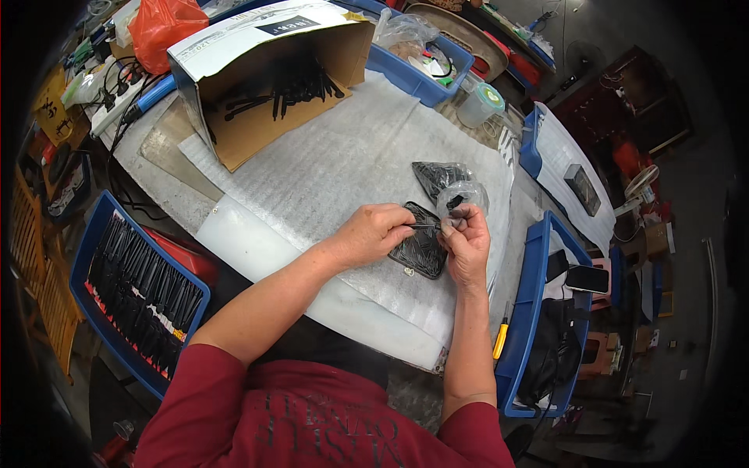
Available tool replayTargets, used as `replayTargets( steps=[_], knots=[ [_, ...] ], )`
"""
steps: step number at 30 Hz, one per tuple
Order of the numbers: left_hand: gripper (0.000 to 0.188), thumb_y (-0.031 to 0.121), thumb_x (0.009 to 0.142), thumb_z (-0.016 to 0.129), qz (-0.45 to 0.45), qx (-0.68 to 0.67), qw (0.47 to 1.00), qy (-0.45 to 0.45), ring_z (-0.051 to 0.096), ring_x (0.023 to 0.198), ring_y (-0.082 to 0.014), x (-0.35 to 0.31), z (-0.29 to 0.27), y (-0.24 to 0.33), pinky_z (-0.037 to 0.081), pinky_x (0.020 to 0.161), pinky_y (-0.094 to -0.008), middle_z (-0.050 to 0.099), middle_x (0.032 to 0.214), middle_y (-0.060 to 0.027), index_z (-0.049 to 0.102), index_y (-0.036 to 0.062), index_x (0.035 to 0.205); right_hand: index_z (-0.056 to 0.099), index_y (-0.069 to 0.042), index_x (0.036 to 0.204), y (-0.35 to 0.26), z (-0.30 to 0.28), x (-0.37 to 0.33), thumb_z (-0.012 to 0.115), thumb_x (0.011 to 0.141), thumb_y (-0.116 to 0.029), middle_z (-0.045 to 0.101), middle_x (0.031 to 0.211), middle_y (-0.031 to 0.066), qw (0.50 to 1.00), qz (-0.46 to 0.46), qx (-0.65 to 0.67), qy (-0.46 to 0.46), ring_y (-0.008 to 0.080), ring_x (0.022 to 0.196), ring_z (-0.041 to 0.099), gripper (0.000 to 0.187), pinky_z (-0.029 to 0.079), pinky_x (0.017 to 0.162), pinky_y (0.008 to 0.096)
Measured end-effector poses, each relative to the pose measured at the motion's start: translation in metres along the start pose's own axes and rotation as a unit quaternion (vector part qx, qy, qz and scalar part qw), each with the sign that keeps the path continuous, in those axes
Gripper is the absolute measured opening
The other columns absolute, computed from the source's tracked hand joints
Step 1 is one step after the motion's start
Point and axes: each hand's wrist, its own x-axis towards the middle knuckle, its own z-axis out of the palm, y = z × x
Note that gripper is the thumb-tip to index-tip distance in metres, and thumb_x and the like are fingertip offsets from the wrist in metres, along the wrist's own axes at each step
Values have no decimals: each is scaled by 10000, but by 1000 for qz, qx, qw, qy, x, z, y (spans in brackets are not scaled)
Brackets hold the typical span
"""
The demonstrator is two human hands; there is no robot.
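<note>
My left hand (376,232) and my right hand (466,243) meet over a small black tray (431,269) full of small, thin dark pieces. Between their pinched fingertips runs a slim black rod-like piece (424,226); its exact kind is too small to make out. Just beyond the tray lies a clear plastic bag of black pieces (437,178). Beside it, right behind my right fingers, stands a round clear plastic container or bag (468,191) with something dark inside. White foam sheeting (351,148) covers the table under all of these.
An open cardboard box (273,74) with long black pieces lies at the far left. Blue bins hold black parts at left (199,300) and a phone (587,278) and dark items at right (524,343). A yellow-handled screwdriver (501,341) lies by the right bin. A lidded tub (480,105) stands behind.
</note>
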Motion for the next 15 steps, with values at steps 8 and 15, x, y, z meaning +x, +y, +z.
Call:
replayTargets(
  steps=[8, 15],
  knots=[
    [115, 64, 710, 601, 24, 14, 1000, -7, 548, 593, -212, -1, 1, 1, 427, 523, -297, 563, 691, -93, 564, -8, 791, 439, -31, 945, -1, 0, -3, 508, 743, 60, 456, 833, -8, 997, 9, -65, -40, 40, 728, 438, 232, 372, 640, 160],
    [125, 53, 688, 607, 48, 32, 998, -21, 538, 589, -235, -3, 3, -1, 422, 524, -313, 538, 665, -99, 558, -1, 790, 443, -23, 945, 1, 6, -6, 503, 745, 56, 449, 835, -14, 993, 1, -104, -55, 33, 732, 433, 223, 370, 642, 157]
  ],
)
